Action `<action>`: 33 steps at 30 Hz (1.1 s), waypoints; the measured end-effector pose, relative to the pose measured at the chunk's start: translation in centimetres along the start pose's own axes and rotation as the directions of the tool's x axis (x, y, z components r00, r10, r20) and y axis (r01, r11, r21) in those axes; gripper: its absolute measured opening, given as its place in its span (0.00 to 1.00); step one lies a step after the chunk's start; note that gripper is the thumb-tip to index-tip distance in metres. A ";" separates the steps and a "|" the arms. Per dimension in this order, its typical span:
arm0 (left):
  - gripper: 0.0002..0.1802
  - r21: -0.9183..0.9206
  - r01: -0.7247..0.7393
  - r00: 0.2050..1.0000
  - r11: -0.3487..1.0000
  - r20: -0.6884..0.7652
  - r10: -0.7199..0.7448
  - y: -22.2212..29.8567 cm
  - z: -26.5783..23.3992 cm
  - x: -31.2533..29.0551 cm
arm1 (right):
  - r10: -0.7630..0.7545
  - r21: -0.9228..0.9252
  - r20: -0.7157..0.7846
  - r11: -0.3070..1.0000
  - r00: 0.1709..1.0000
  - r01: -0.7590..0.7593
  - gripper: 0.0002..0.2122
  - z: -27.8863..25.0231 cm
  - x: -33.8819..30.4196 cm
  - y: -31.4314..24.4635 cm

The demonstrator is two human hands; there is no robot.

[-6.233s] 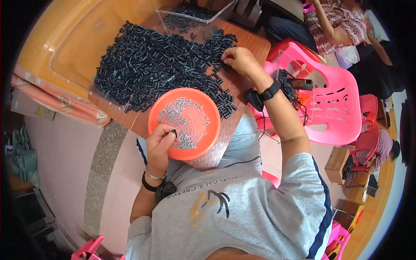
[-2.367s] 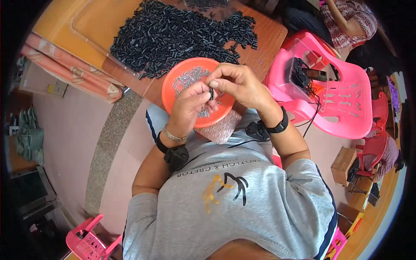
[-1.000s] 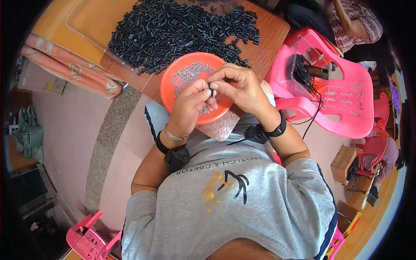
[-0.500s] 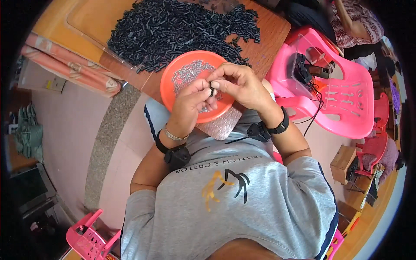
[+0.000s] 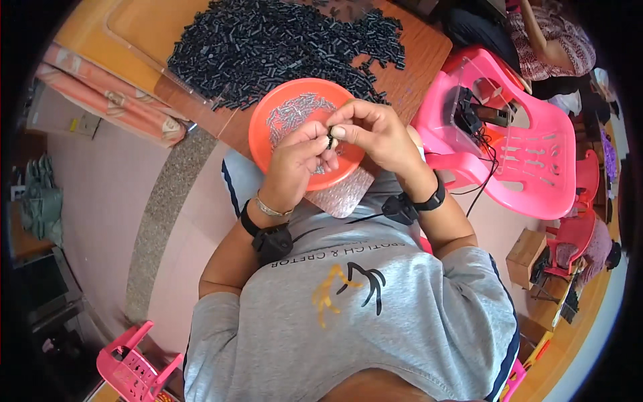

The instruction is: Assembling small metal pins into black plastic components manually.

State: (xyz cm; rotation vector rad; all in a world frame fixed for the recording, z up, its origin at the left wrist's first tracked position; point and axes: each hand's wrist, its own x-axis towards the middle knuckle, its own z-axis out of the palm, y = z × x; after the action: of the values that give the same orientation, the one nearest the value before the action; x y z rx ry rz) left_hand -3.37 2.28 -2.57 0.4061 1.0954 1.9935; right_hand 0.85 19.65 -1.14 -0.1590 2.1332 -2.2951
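Observation:
Over an orange-red bowl, my two hands meet fingertip to fingertip. My left hand is closed in a pinch around a small black piece. From the other side, my right hand also pinches it between thumb and forefinger. Fingers cover much of the piece, so its full shape is hidden. Inside the bowl lie many small silvery pieces. Just beyond the bowl spreads a large heap of short black cylindrical pieces, partly bordered by a clear tray edge.
The heap rests on a brown wooden table. A bubble-textured sheet lies under the bowl's near side. To the right stands a pink plastic chair holding a clear box and black cables. Another person is at the far right.
Both hands keep their pinch on the black piece, with barely any movement of the fingers. The whole view has shifted very slightly.

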 end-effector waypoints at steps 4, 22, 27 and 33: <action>0.10 -0.011 -0.021 0.999 1.000 -0.027 0.021 -0.3 -0.2 0.0 | -0.156 -0.249 -0.066 0.959 0.986 0.135 0.06 0.8 0.0 0.0; 0.08 -0.104 -0.067 0.989 0.992 -0.141 0.052 -1.3 0.0 0.0 | -0.441 -0.687 -0.011 0.655 0.897 0.314 0.13 2.3 -0.7 0.3; 0.07 -0.128 -0.068 0.988 0.989 -0.147 0.049 -1.3 0.0 0.1 | -0.467 -0.735 0.048 0.583 0.883 0.348 0.14 2.3 -0.6 0.1; 0.07 -0.134 -0.053 0.990 0.990 -0.138 0.035 -1.4 -0.1 0.1 | -0.502 -0.756 0.051 0.546 0.863 0.362 0.15 2.4 -0.8 0.3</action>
State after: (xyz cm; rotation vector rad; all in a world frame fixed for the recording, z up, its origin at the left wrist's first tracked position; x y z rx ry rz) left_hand -2.84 2.74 -3.81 0.2277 1.0313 2.1467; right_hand 1.82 17.31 -1.31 -0.5694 3.3395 -1.3950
